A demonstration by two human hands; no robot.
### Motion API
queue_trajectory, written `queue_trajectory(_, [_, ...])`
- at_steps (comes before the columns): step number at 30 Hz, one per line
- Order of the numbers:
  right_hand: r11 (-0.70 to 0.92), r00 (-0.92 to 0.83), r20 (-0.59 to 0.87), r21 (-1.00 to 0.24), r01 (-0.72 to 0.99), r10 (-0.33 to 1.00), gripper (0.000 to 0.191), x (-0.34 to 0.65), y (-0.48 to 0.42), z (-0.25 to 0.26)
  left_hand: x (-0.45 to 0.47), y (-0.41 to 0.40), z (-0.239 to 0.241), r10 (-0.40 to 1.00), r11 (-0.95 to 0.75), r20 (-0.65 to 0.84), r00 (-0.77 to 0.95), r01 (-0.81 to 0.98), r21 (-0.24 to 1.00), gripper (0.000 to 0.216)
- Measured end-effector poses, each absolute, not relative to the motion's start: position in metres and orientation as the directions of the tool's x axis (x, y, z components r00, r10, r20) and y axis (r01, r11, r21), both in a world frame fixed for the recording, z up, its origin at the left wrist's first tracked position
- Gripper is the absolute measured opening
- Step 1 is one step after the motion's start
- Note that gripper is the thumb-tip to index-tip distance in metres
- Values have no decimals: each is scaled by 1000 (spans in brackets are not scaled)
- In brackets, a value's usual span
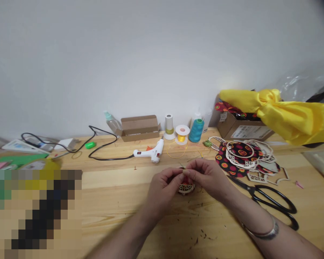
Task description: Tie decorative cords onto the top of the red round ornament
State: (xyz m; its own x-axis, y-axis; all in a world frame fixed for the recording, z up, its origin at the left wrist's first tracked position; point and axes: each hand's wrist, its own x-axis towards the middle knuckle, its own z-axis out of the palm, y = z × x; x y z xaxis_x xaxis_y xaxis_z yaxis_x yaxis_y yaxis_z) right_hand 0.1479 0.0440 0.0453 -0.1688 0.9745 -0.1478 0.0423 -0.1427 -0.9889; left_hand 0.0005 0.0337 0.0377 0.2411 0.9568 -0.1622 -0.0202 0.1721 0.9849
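My left hand [164, 185] and my right hand [209, 178] meet over the table, thumbs and forefingers pinched together. Beneath the fingertips hangs or rests a small round ornament [186, 188] with red fabric and a pale cut-out lattice. A thin yellow-green cord [182, 165] pokes out at its top, between the fingers. Both hands are closed at this spot; the fingers hide exactly which part each one grips. Black-handled scissors [275, 201] lie beside my right forearm.
Behind the hands lie a white glue gun [149, 153], a yellow thread spool [181, 136] and a teal thread cone [196, 131]. Patterned fabric and wooden cut-outs [241, 154] are heaped at right, before a cardboard box [243, 127] with yellow cloth [294, 115]. A spray bottle [112, 122] stands behind.
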Motion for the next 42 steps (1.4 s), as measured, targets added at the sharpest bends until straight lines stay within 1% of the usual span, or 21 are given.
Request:
queue_trajectory(4, [-174,-173,-177,-984,35,969,19,148,44,45,1,34,40,962,189,-183,203,-10,982,13])
queue_trajectory(8, [-185,-200,-182,-983,2,963,21,149,44,44,1,35,38,943,245,-211,258,-106,964,14])
queue_trajectory(15, [-262,-244,-226,-957,-126,943,24,150,45,42,-2,37,31,921,309,-232,312,-225,924,17])
queue_trajectory(23, [-289,-262,-244,-946,-149,934,25,148,44,42,-2,35,32,912,339,-246,328,-262,904,14])
queue_trajectory(33, [-282,-260,-244,-952,-117,934,24,148,43,42,-3,36,30,929,298,-229,290,-222,929,15])
queue_trajectory(36, [-233,-257,-214,-971,-48,942,26,149,45,44,-4,38,30,940,287,-227,255,-234,929,14])
queue_trajectory(39, [-111,-232,-135,-988,111,963,31,152,48,46,-5,40,30,949,279,-225,222,-252,927,13])
queue_trajectory(42, [-13,-246,-85,-960,281,966,30,155,49,47,-5,41,29,960,262,-222,171,-260,929,12])
